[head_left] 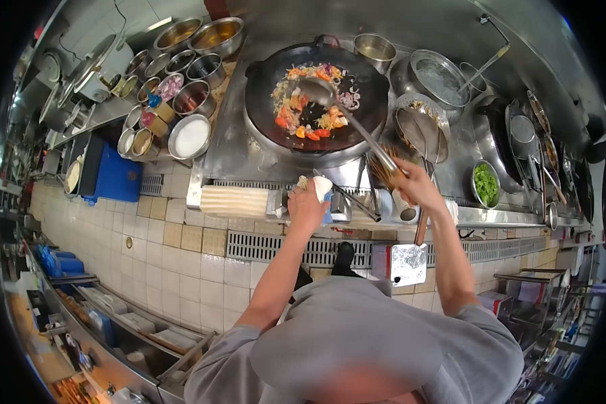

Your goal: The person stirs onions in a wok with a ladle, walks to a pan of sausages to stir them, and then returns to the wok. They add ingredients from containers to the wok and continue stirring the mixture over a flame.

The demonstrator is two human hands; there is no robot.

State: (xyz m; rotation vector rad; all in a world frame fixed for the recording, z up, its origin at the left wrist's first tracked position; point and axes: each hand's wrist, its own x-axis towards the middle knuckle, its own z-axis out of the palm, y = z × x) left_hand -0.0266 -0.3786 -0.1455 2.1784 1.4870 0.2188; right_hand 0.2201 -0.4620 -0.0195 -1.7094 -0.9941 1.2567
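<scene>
My right hand [414, 185] is closed around the handle of a long metal ladle [363, 131]. The ladle's bowl rests among chopped vegetables [303, 121], orange, red and pale, in a large black wok [262, 97] on the stove. At the stove's front edge, below the wok, my left hand [306, 202] is closed on a whitish cloth [322, 186]; its fingertips are partly hidden. A bamboo brush [382, 168] lies just left of my right hand. Behind that hand is a metal strainer [421, 135] with a long handle.
Several metal bowls of ingredients stand at the left, among them a bowl of white powder [189, 137]. A bowl of chopped greens [485, 185] and a pot of water [441, 77] are at the right. A blue bin [118, 172] stands on the tiled floor [175, 262].
</scene>
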